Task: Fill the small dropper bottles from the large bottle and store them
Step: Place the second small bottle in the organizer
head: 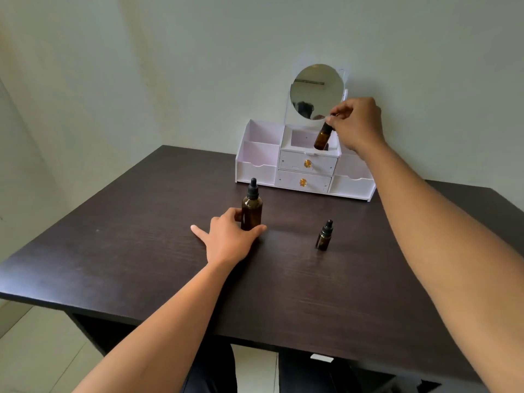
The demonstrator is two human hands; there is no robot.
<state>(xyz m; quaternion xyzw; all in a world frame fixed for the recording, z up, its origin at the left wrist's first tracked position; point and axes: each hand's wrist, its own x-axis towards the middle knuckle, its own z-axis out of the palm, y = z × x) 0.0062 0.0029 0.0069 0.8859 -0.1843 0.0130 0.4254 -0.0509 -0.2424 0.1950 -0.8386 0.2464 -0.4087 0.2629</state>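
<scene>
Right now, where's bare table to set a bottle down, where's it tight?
Bare: table left of the left hand; the gap between large bottle and standing small bottle; the front middle, nearer than both. Crowded: organizer centre, where the right hand hangs the held small bottle.

**Table layout**

The organizer (pixel 256 168) sits at the table's (pixel 141 265) far edge, right of middle, with the mirror (pixel 317 92) behind it. The big bottle (pixel 251 211) stands before the organizer's left end, the left hand (pixel 226 239) around its base. A small bottle (pixel 324 238) stands to the right, nearer the front edge. The right hand (pixel 357 123) holds a second small bottle (pixel 323 137) at the organizer's top middle compartment.
</scene>
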